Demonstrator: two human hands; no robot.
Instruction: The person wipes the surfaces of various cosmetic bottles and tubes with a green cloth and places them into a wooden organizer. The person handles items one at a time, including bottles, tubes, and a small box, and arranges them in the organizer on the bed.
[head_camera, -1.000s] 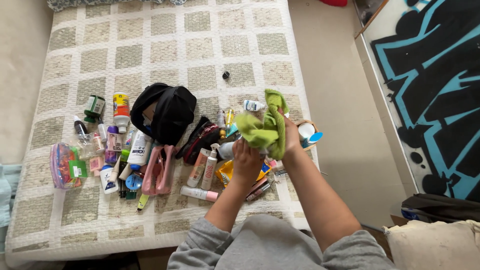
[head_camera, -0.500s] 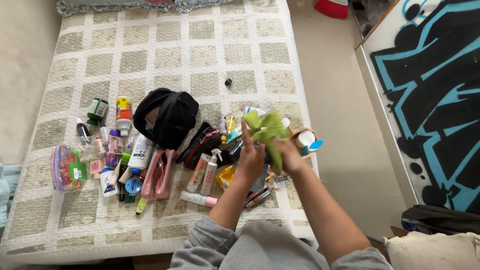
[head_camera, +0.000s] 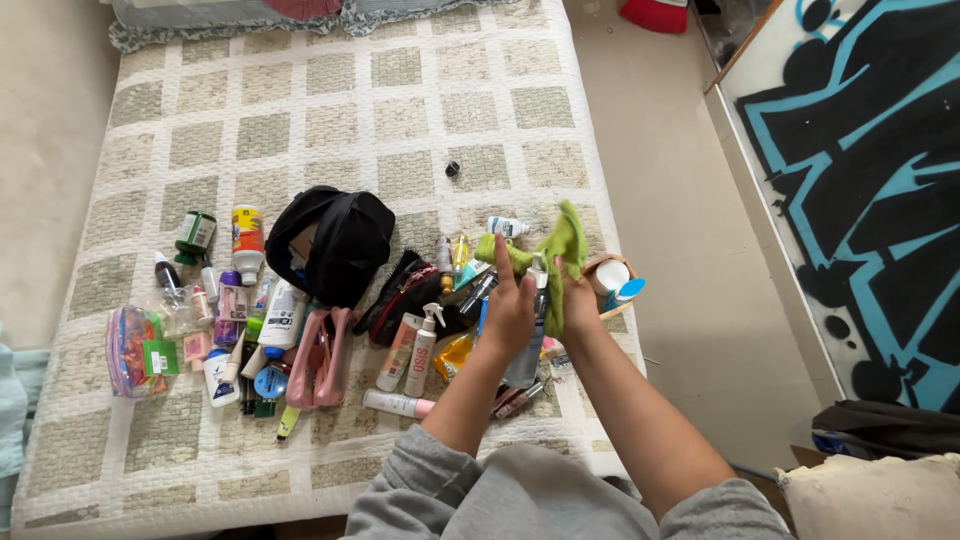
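Above the right side of the bed, my left hand (head_camera: 510, 305) holds a slim grey-blue bottle (head_camera: 525, 352) upright, fingers stretched up along its side. My right hand (head_camera: 578, 300) grips a green cloth (head_camera: 556, 248) pressed around the bottle's top. Both hands hover over a spread of toiletries on the checked quilt (head_camera: 330, 110).
A black bag (head_camera: 335, 240), a pink pouch (head_camera: 320, 360), a white pump bottle (head_camera: 422, 350), tubes and small bottles lie below. A clear pouch (head_camera: 135, 350) sits far left and a small round tub (head_camera: 607, 277) at the bed's right edge. A graffiti-painted panel (head_camera: 860, 200) stands right.
The green cloth has slid from a bunched wrap high over the bottle down around its top. My left fingers have straightened. The view shifted slightly down the bed.
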